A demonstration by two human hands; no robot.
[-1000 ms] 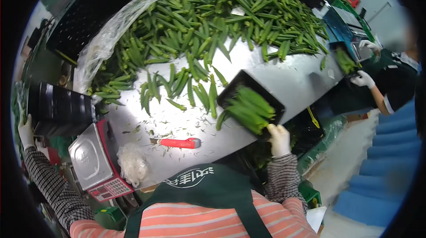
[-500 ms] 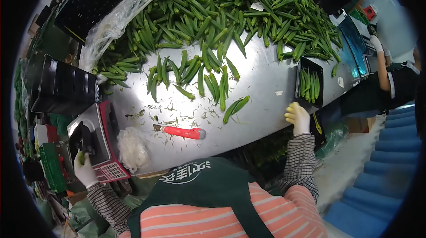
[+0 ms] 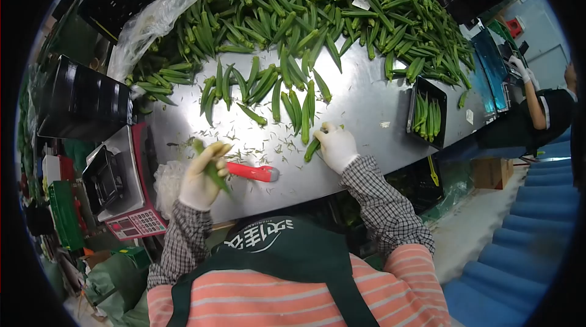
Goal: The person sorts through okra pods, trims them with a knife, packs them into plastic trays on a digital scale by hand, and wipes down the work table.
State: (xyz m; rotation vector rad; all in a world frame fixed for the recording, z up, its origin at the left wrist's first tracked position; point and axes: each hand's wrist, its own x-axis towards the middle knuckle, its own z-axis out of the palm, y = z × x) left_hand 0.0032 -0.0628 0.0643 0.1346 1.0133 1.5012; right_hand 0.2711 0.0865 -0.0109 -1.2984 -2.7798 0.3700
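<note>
My left hand [image 3: 202,177], in a white glove, is closed around a green okra pod [image 3: 215,176] above the table's near left part. Gloved as well, my right hand [image 3: 337,147] pinches another okra [image 3: 312,149] lying on the metal table [image 3: 360,107]. Between my hands lies a red-handled knife [image 3: 251,171], its blade end hidden by my left hand. Loose okra and small trimmings lie beyond. A black tray [image 3: 442,121] holding several okra rests at the table's right edge. An empty black tray [image 3: 102,174] sits on the red scale [image 3: 139,220].
A large okra heap [image 3: 342,10] covers the table's far side, beside clear plastic [image 3: 143,37]. Stacked black trays [image 3: 85,102] stand at left. A crumpled plastic bag [image 3: 169,186] lies beside the scale. A co-worker [image 3: 540,110] is at the far right.
The okra-filled tray was set down at right, and an empty tray was placed on the scale. My left hand moved right with an okra; my right hand moved left and took hold of another.
</note>
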